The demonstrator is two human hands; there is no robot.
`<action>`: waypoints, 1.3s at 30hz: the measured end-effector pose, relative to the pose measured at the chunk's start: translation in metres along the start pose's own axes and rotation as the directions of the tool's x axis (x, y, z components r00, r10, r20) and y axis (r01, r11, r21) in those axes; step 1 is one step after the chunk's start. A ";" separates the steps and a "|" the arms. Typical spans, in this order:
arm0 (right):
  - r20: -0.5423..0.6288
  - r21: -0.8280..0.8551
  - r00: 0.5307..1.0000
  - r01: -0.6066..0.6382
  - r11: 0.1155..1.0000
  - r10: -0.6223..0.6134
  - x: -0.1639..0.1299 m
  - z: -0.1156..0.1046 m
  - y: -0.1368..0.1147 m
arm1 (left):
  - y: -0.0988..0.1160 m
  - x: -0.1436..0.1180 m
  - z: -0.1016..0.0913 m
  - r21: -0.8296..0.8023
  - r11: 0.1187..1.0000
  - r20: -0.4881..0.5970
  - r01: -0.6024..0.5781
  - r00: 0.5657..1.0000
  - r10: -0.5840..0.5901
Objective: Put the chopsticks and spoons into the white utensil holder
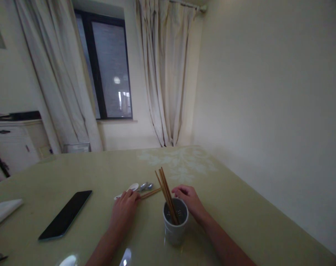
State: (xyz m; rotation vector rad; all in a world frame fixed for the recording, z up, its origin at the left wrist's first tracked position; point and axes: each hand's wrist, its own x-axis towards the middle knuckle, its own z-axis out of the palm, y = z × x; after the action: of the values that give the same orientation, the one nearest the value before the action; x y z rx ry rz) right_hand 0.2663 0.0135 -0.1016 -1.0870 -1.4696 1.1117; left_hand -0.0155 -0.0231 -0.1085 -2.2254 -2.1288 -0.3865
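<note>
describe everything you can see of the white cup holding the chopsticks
The white cup is a round holder, seemingly plastic or ceramic, standing upright on the glossy yellow-green table. Small holes dot its inner wall. Several brown wooden chopsticks stand in it, leaning up and to the left. The right hand rests just behind its rim, touching or nearly so. The left hand lies apart from it, on utensils further left.

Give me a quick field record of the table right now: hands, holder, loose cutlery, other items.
left hand: resting on loose chopsticks lying flat on table
right hand: behind the holder's rim, grip unclear
holder: white perforated cup, upright, chopsticks in holder leaning left
spoons: white and metal, beyond left hand
phone: dark, face up, left
</note>
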 end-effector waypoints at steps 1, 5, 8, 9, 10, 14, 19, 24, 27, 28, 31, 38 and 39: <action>0.009 -0.002 1.000 -0.008 1.000 0.008 0.000 0.002 0.003 | 0.001 0.000 0.000 -0.006 1.000 0.000 -0.012 1.000 0.012; 0.058 0.003 0.998 -0.035 0.999 0.035 -0.001 0.008 0.007 | 0.005 -0.002 0.001 -0.091 0.995 -0.058 -0.032 0.998 0.027; 0.112 -0.005 0.993 -0.039 0.999 0.039 -0.004 0.011 0.002 | 0.018 -0.005 0.005 -0.338 0.940 -0.113 -0.044 0.994 0.006; 0.135 -0.003 0.990 -0.026 1.000 0.026 -0.006 0.011 -0.001 | 0.025 -0.007 0.007 -0.437 0.897 -0.118 -0.064 0.993 0.013; 0.163 0.004 0.987 -0.009 1.000 0.009 -0.008 0.012 -0.004 | 0.031 -0.008 0.009 -0.524 0.847 -0.119 -0.089 0.992 0.031; 0.235 0.089 0.972 0.007 0.996 -0.028 -0.012 0.014 -0.013 | 0.054 -0.015 0.013 -0.682 0.713 -0.125 -0.163 0.986 0.107; 0.185 0.201 0.982 -0.083 0.976 0.045 -0.010 0.018 -0.008 | 0.058 -0.016 0.010 -0.701 0.668 -0.155 -0.249 0.968 0.199; -0.107 0.285 0.994 0.021 0.958 0.010 -0.001 0.000 -0.012 | 0.036 -0.008 0.010 -0.512 0.819 -0.204 -0.259 0.963 0.177; -0.406 0.358 0.914 0.139 0.923 0.020 0.006 -0.028 -0.018 | 0.016 -0.004 0.013 -0.268 0.950 -0.191 -0.157 0.976 0.108; -0.478 0.386 0.878 0.181 0.905 0.028 0.008 -0.038 -0.020 | 0.010 -0.003 0.013 -0.197 0.973 -0.180 -0.122 0.980 0.086; -0.586 0.493 0.807 0.274 0.826 0.082 0.010 -0.059 -0.025 | 0.004 -0.003 0.012 -0.079 0.996 -0.127 -0.046 0.991 0.036; -0.418 0.332 0.897 0.301 0.894 -0.147 -0.008 -0.040 -0.048 | 0.013 -0.005 0.005 -0.063 0.997 -0.024 -0.047 0.999 0.045; -0.362 0.258 0.911 0.303 0.917 -0.199 -0.011 -0.035 -0.051 | 0.013 -0.005 0.006 -0.062 0.997 -0.030 -0.044 0.999 0.042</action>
State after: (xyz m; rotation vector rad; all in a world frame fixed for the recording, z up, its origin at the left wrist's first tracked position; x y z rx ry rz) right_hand 0.2971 -0.0025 -0.0496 -0.7870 -1.0906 0.8872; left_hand -0.0020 -0.0271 -0.1131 -2.2802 -2.0797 -0.4869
